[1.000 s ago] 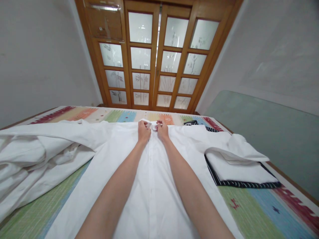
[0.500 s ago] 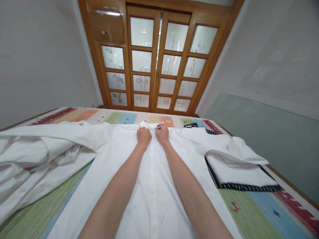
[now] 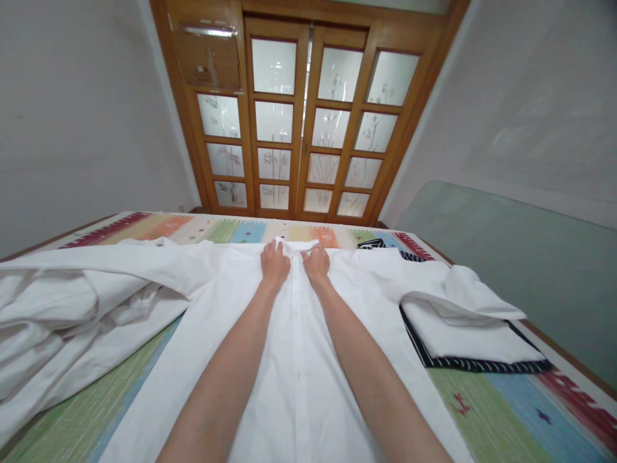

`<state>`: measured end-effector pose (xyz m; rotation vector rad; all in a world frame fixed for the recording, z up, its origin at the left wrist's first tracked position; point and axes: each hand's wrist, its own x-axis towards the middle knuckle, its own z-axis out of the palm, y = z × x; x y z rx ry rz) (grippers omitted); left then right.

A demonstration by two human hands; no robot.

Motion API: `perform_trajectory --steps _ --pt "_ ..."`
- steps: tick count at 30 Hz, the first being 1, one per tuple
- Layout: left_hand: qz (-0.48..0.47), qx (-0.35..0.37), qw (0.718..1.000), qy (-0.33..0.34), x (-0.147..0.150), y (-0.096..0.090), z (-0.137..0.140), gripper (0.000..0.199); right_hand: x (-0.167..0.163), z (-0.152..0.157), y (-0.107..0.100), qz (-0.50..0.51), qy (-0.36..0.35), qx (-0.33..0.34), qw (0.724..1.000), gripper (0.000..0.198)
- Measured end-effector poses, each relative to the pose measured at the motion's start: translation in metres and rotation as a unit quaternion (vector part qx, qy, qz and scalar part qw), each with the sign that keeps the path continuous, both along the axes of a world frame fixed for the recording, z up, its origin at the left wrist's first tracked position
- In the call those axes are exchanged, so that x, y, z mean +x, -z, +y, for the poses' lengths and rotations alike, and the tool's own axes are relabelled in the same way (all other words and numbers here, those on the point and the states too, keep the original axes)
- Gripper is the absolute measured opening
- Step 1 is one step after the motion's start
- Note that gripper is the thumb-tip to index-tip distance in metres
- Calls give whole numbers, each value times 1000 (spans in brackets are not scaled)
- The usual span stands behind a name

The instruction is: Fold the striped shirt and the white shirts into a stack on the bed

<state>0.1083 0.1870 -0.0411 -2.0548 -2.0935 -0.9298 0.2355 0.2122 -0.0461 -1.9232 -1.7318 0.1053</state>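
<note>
A white button-front shirt (image 3: 299,360) lies spread on its back, its collar (image 3: 297,246) at the far end and its button strip running toward me. My left hand (image 3: 276,263) is closed on the left side of the collar, fingers curled over the edge. On the collar's right side, my right hand (image 3: 316,262) grips in the same way, thumb turned inward. A short gap of collar shows between the two hands. The fingertips are partly hidden behind the fabric.
Crumpled white clothing (image 3: 43,328) lies at the left. A folded white and dark striped garment (image 3: 477,347) sits under the right sleeve. The striped colourful bedspread (image 3: 501,411) lies beneath. A pale green headboard (image 3: 520,231) borders the right; wooden glazed doors (image 3: 301,122) stand beyond.
My hands have moved slightly apart along the collar, and more of the collar shows between them. The shirt body lies much as before.
</note>
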Motion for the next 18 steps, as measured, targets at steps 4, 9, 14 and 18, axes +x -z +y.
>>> perform_trajectory --steps 4,9,14,18 --pt "37 -106 994 11 2 2 -4 55 -4 -1 0 -30 -10 -40 999 58" --pt "24 -130 991 3 1 5 -6 61 -7 1 1 -45 -9 -102 994 69" --pt "19 -116 993 9 0 9 -9 61 0 5 -1 -60 -47 -143 987 73" --pt "14 -103 994 -44 -1 11 -10 60 8 -2 -3 -88 -105 -139 981 70"
